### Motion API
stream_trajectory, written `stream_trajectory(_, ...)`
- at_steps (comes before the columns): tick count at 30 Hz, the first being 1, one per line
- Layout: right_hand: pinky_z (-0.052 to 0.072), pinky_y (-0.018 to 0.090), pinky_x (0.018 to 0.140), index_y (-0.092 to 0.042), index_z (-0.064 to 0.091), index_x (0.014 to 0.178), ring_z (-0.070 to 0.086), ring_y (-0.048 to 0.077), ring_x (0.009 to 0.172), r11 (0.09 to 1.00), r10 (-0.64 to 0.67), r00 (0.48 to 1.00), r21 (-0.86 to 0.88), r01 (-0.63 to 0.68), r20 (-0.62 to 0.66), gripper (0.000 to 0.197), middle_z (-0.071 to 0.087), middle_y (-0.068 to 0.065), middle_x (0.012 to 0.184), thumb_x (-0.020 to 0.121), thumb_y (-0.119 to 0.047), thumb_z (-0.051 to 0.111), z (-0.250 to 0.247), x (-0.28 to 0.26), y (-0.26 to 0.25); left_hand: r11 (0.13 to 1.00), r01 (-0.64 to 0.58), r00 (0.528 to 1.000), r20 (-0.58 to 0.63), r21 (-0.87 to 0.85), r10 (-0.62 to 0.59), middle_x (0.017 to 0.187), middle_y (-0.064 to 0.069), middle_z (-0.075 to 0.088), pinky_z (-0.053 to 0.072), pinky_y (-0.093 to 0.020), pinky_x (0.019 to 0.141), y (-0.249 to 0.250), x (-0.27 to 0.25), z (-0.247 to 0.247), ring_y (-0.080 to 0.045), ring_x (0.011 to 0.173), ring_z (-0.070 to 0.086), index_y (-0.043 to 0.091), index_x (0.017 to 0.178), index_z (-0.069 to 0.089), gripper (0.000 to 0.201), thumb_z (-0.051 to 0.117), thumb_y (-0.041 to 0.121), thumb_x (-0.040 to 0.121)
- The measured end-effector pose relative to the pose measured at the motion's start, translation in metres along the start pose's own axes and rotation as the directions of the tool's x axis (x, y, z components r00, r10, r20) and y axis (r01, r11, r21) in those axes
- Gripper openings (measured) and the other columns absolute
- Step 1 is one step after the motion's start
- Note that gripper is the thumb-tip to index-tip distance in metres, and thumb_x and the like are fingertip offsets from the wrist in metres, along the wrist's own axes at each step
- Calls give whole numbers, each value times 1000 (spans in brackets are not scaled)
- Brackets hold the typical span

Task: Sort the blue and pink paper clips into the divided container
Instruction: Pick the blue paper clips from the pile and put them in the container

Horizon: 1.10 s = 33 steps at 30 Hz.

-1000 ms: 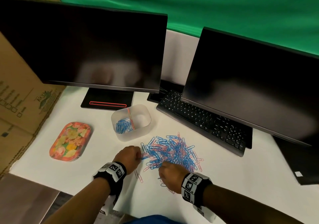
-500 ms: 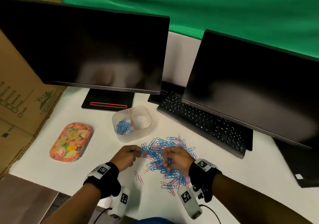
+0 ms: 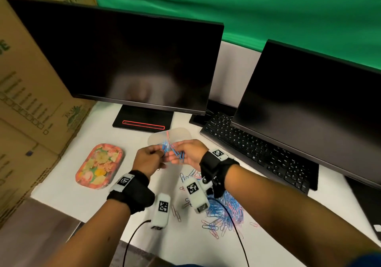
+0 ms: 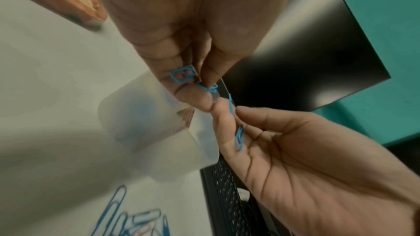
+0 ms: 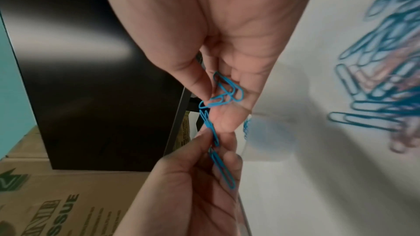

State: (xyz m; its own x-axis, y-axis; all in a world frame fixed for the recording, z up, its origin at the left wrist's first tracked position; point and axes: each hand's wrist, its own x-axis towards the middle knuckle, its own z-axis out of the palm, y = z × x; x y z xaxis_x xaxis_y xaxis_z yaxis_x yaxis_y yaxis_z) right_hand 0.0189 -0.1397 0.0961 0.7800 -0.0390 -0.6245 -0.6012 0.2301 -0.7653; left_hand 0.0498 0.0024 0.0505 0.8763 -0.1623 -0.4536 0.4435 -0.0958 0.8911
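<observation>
Both hands are raised over the translucent divided container [image 3: 179, 135], fingertips almost touching. My left hand [image 3: 161, 153] pinches blue paper clips [image 4: 181, 76] between thumb and fingers. My right hand [image 3: 176, 156] pinches more blue paper clips [image 5: 227, 91], and a linked string of them runs between the hands. The container [image 4: 136, 123] has blue clips in its left compartment, and the hands partly hide it. The mixed pile of blue and pink clips [image 3: 224, 211] lies on the white table under my right forearm.
A floral tray [image 3: 100, 166] sits left of the container. Two dark monitors [image 3: 123, 60] and a black keyboard [image 3: 257, 155] stand behind and to the right. Cardboard boxes [image 3: 24, 102] line the left side. Cables [image 3: 132, 240] trail from the wrist cameras.
Both hands left the pile, rose with blue clips and moved back over the container. The head view has tilted and come closer.
</observation>
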Motion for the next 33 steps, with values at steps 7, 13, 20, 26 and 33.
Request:
stream_trajectory(7,56,29,57,5,61,101,59,23,61,995,63,990,-66,-72,-128,14,59,15,73,94,0,50,27,34,-23,994,95,991,-86,-46,-99,65,-15,64,55,-25,43,22,18,-8,-17,40,63,3,75,57,27,43,-14,91)
stream_trajectory(13,55,52,86,-5,60,67,63,33,71,982,47,979,-169,-82,-199,5,63,21,80,71,-2,58,35,60,-19,993,115,985,-131,-13,-116,70,-19,62,57,-28,47,23,28,-15,-18,40,63,3,74,55,27,40,-13,91)
stream_trajectory(20,54,44,91,-8,61,82,66,30,91,984,18,976,-168,-56,-218,5,60,13,85,80,-7,65,37,59,-20,986,160,980,-125,52,-153,77,-23,65,61,-40,62,25,37,-14,-31,60,65,4,76,57,23,45,-12,88)
stream_trajectory(26,49,29,72,-15,54,75,57,13,57,999,26,995,-21,-29,-101,24,55,6,69,93,-1,47,-3,35,-17,776,153,987,-133,612,-90,86,-18,73,60,-37,73,30,60,-5,-31,82,72,3,84,66,15,63,3,69)
stream_trajectory(33,41,21,52,-3,54,102,50,18,61,994,-11,977,100,33,-214,21,54,10,72,90,12,46,-67,6,13,414,123,992,-108,902,-59,100,-15,67,51,-30,70,53,53,19,-30,90,64,1,89,61,16,70,7,79)
